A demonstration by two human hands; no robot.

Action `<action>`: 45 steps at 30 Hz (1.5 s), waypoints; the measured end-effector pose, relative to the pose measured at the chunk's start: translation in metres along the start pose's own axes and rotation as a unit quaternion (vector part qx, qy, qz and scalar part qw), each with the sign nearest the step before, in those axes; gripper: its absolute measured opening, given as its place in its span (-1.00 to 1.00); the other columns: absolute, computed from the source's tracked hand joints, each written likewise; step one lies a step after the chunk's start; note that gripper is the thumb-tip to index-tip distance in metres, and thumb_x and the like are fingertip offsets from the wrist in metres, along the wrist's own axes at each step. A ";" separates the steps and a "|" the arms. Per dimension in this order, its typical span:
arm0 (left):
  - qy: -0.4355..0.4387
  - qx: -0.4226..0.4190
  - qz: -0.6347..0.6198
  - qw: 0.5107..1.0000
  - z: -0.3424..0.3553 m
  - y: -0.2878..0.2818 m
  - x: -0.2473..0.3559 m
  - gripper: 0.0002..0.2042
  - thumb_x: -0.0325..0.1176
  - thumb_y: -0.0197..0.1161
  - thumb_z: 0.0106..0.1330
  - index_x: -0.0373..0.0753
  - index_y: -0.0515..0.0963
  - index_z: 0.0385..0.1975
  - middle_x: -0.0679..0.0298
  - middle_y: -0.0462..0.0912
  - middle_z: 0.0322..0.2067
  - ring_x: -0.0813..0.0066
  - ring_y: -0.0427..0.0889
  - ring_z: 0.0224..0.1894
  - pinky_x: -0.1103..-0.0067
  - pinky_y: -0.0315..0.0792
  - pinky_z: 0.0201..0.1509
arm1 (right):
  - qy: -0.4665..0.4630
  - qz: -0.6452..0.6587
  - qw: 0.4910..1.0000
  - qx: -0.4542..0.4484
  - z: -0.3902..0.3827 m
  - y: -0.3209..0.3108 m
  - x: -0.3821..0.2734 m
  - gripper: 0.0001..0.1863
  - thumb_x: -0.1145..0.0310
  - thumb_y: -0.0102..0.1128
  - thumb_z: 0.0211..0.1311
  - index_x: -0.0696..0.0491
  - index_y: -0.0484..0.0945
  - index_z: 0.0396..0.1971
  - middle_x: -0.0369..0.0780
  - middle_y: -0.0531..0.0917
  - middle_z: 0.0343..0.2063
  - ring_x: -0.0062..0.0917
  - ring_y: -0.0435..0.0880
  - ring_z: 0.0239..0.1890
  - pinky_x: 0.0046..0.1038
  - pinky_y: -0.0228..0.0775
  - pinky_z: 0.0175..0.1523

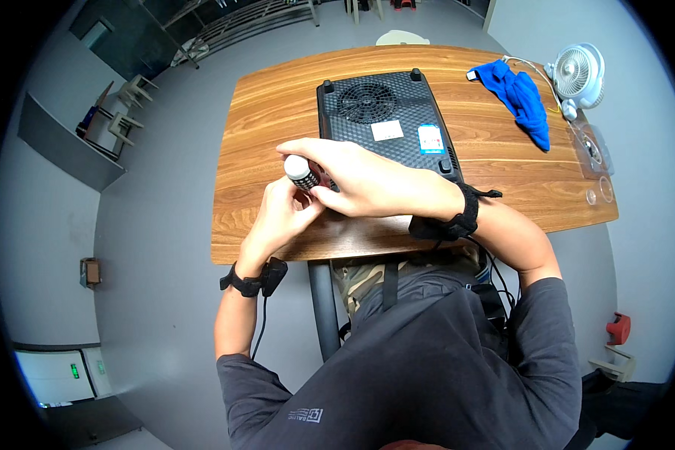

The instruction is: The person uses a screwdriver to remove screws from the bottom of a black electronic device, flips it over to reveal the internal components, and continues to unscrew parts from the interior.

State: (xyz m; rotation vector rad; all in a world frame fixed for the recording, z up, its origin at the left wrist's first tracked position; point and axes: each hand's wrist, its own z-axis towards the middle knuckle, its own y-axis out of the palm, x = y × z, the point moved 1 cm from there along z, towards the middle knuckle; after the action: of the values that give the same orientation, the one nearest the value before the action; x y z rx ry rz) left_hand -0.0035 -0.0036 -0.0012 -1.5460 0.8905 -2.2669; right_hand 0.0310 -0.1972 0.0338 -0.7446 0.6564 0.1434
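Both hands meet over the near left part of a black appliance point(397, 139), which lies with its underside up on the wooden table. It looks like an induction cooker, with a round fan grille and small feet. Between the hands stands a short cylinder point(298, 169) with a white rounded top and a black, light-dotted band, perhaps a screwdriver handle; its lower end is hidden. My left hand point(281, 214) is closed round its lower part. My right hand point(364, 180) reaches across the appliance, its thumb and fingers curled about the cylinder.
The wooden table point(266, 120) carries a bunched blue cloth point(517, 97) at the far right. Beyond it stand a small white fan point(577, 75) with its cable and a clear plastic container point(596, 150). Clear round pieces point(604, 191) lie near the right edge. Black wrist straps with cables are on both arms.
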 end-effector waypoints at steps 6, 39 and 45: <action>0.012 0.059 0.024 0.998 -0.001 0.006 -0.008 -0.78 -0.53 0.44 0.16 -0.39 0.59 -0.22 0.16 0.72 -0.37 0.42 0.69 -0.35 0.48 0.60 -0.19 | 0.019 -0.046 0.999 -0.001 0.002 -0.002 -0.005 -0.40 0.48 0.37 0.19 0.16 0.41 0.24 0.02 0.62 -0.06 -0.09 0.67 -0.01 -0.23 0.53 0.09; 0.112 -0.013 0.244 0.963 -0.018 0.035 -0.034 -0.85 -0.46 0.41 0.18 -0.27 0.64 -0.28 0.13 0.67 -0.25 0.02 0.71 -0.24 0.22 0.62 -0.18 | 0.028 -0.042 0.995 0.087 -0.006 -0.022 -0.009 -0.37 0.42 0.54 0.14 0.15 0.46 0.20 -0.08 0.66 -0.08 -0.25 0.71 -0.04 -0.33 0.60 0.03; 0.140 -0.004 0.251 0.958 -0.014 0.035 -0.034 -0.88 -0.46 0.41 0.14 -0.26 0.59 -0.41 0.14 0.62 -0.34 0.08 0.69 -0.31 0.25 0.61 -0.25 | 0.032 -0.050 0.993 0.098 -0.008 -0.028 -0.010 -0.38 0.42 0.57 0.09 0.16 0.51 0.16 -0.07 0.67 -0.04 -0.26 0.74 -0.07 -0.36 0.65 -0.09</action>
State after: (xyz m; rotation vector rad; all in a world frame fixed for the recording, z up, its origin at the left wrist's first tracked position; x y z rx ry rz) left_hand -0.0068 -0.0088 -0.0517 -0.8706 1.2057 -2.1186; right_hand 0.0288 -0.2220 0.0513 -0.5932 0.6818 -0.0367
